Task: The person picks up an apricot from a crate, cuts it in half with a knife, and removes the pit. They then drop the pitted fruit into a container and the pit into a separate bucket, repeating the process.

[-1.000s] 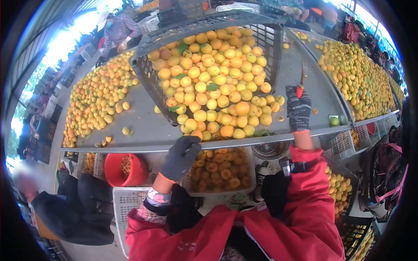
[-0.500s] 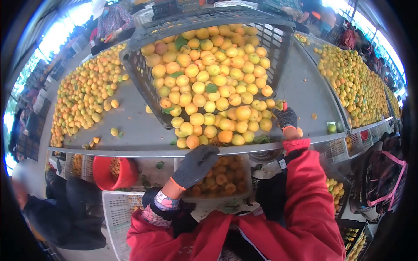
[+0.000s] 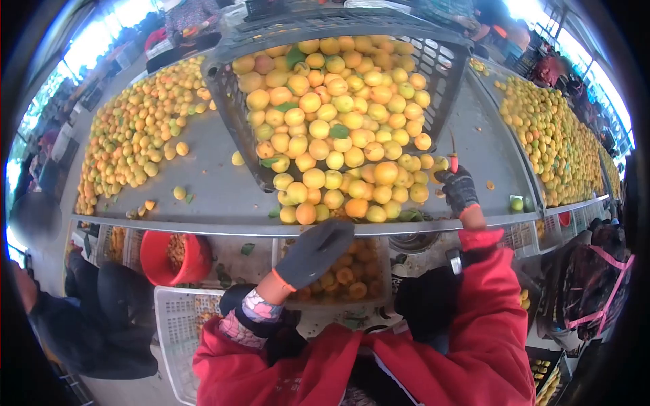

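Observation:
My right hand (image 3: 460, 189), in a dark grey glove, is closed around a small knife (image 3: 453, 162) with a red handle. Its thin blade points up, away from me, just right of the loose apricots. My left hand (image 3: 317, 252), also gloved, reaches over the table's near edge with its fingers stretched out, blurred at the tips, beside the closest apricots (image 3: 306, 214). No fruit shows in it. A dark plastic crate (image 3: 433, 74) lies tipped towards me, apricots spilling from it onto the metal table. Below my left hand, a bin holds apricot halves (image 3: 345, 275).
Apricot heaps lie at left (image 3: 128, 145) and right (image 3: 555, 145). Under the table edge stand a red bucket (image 3: 152, 260) and a white crate (image 3: 169, 338). A dark bag with pink straps (image 3: 596, 291) is at right. A person in dark clothes (image 3: 88, 338) sits at left.
My left hand has shifted slightly up and right towards the apricots. My right hand, still holding the knife, has moved a little right, and the blade now shows more clearly. The view has shifted slightly.

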Motion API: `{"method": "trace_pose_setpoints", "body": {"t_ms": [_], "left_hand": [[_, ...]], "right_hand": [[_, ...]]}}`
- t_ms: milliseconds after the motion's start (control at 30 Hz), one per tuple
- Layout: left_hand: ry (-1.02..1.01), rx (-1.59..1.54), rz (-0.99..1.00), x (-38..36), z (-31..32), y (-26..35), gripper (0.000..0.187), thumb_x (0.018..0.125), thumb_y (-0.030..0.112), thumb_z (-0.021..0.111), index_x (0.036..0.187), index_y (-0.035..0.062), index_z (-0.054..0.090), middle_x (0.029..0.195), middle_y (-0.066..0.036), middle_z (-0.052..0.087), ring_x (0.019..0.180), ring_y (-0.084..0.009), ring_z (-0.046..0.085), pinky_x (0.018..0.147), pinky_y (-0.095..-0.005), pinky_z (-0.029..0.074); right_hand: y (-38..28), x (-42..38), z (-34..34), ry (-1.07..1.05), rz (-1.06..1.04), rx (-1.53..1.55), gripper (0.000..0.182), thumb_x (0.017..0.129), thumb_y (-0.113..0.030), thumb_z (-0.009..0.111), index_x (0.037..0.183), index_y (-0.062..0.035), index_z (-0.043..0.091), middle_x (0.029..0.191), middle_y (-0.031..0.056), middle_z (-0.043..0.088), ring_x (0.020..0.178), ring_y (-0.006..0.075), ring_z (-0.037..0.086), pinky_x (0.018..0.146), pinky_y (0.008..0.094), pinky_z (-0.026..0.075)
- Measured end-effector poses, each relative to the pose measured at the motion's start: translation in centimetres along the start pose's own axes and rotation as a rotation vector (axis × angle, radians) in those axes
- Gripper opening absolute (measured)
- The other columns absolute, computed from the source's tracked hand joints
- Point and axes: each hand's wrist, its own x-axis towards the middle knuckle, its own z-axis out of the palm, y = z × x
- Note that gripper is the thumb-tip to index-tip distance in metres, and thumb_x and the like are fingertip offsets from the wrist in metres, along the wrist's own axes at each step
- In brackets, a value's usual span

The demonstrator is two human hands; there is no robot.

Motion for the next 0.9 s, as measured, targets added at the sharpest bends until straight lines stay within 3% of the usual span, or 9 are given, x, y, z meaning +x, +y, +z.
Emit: {"method": "trace_pose_setpoints", "body": {"t_ms": [67, 167, 267, 300, 433, 533, 700, 800, 900], "left_hand": [[-0.024, -0.357, -0.105, 0.6, 1.0, -1.2, 0.041, 0.098, 0.015, 0.057, 0.136, 0.0029, 0.048, 0.125, -0.012, 0.060, 0.111, -0.0289, 0.062, 0.092, -0.0382, 0.052], [-0.136, -1.028, -0.331, 1.8, 2.2, 0.2, 0.052, 0.100, 0.015, 0.055, 0.146, 0.0036, 0.035, 0.132, -0.011, 0.053, 0.114, -0.0316, 0.059, 0.096, -0.0421, 0.051], [-0.191, -1.226, -0.267, 1.6, 2.6, 1.6, 0.056, 0.099, 0.016, 0.056, 0.148, 0.0036, 0.031, 0.131, -0.011, 0.053, 0.113, -0.0321, 0.059, 0.096, -0.0436, 0.052], [-0.167, -1.114, -0.222, 1.3, 2.6, 1.6, 0.055, 0.099, 0.016, 0.056, 0.147, 0.0028, 0.033, 0.130, -0.010, 0.053, 0.113, -0.0278, 0.060, 0.095, -0.0413, 0.052], [0.019, -0.551, -0.233, -0.6, 0.4, 1.5, 0.058, 0.094, 0.017, 0.064, 0.143, 0.0014, 0.039, 0.126, -0.008, 0.054, 0.113, -0.0192, 0.057, 0.095, -0.0348, 0.050], [0.094, -0.163, 0.023, -1.2, -0.7, -1.9, 0.056, 0.090, 0.017, 0.068, 0.138, 0.0032, 0.043, 0.125, -0.007, 0.054, 0.116, -0.0177, 0.054, 0.097, -0.0325, 0.047], [-0.033, -0.287, 0.039, -1.7, -1.3, -1.4, 0.044, 0.091, 0.018, 0.068, 0.128, 0.0057, 0.047, 0.122, -0.007, 0.052, 0.116, -0.0178, 0.049, 0.099, -0.0341, 0.042], [-0.107, -0.332, 0.070, -1.6, -1.4, -1.9, 0.040, 0.092, 0.019, 0.066, 0.125, 0.0051, 0.047, 0.120, -0.007, 0.050, 0.115, -0.0178, 0.048, 0.100, -0.0347, 0.041], [-0.101, -0.266, 0.100, -2.0, -1.7, -2.0, 0.040, 0.093, 0.020, 0.066, 0.124, 0.0042, 0.047, 0.120, -0.008, 0.050, 0.115, -0.0180, 0.048, 0.100, -0.0347, 0.040]], "right_hand": [[-2.6, -4.1, 0.6, -0.155, -0.058, 0.051, 0.018, 0.084, -0.019, 0.072, 0.090, -0.0053, 0.061, 0.057, 0.0009, 0.048, 0.040, 0.0128, 0.043, 0.039, 0.0278, 0.036], [-4.8, -10.3, 1.9, -0.521, -0.113, 0.077, 0.020, 0.082, -0.014, 0.074, 0.096, -0.0034, 0.064, 0.067, 0.0003, 0.058, 0.057, 0.0114, 0.056, 0.051, 0.0301, 0.045], [-4.3, -13.8, 5.3, -0.605, -0.468, 0.046, 0.028, 0.080, -0.015, 0.078, 0.100, -0.0015, 0.063, 0.074, 0.0002, 0.061, 0.068, 0.0126, 0.060, 0.061, 0.0318, 0.050], [-4.2, -15.2, 6.8, -0.502, -0.572, 0.100, 0.035, 0.078, -0.017, 0.081, 0.103, -0.0002, 0.063, 0.083, 0.0049, 0.065, 0.078, 0.0174, 0.062, 0.069, 0.0341, 0.051], [-3.8, -15.8, 7.8, -0.302, -0.853, -0.316, 0.037, 0.081, -0.017, 0.078, 0.108, 0.0025, 0.061, 0.089, 0.0158, 0.065, 0.079, 0.0266, 0.064, 0.070, 0.0368, 0.051], [-2.7, -16.1, 7.9, -0.526, -0.549, -0.207, 0.037, 0.085, -0.016, 0.074, 0.111, 0.0058, 0.060, 0.095, 0.0176, 0.065, 0.082, 0.0271, 0.065, 0.072, 0.0379, 0.052], [2.8, -16.2, 9.3, -0.550, -0.845, -0.141, 0.043, 0.087, -0.012, 0.070, 0.122, 0.0073, 0.054, 0.104, 0.0205, 0.065, 0.096, 0.0339, 0.065, 0.084, 0.0408, 0.051], [1.8, -16.6, 9.6, -0.653, -0.570, -0.082, 0.041, 0.086, -0.011, 0.070, 0.120, 0.0066, 0.054, 0.103, 0.0201, 0.065, 0.096, 0.0335, 0.065, 0.085, 0.0410, 0.051], [1.1, -16.6, 10.0, -0.676, -0.580, -0.167, 0.039, 0.086, -0.012, 0.070, 0.118, 0.0052, 0.055, 0.099, 0.0191, 0.065, 0.091, 0.0328, 0.065, 0.082, 0.0411, 0.051]]}}
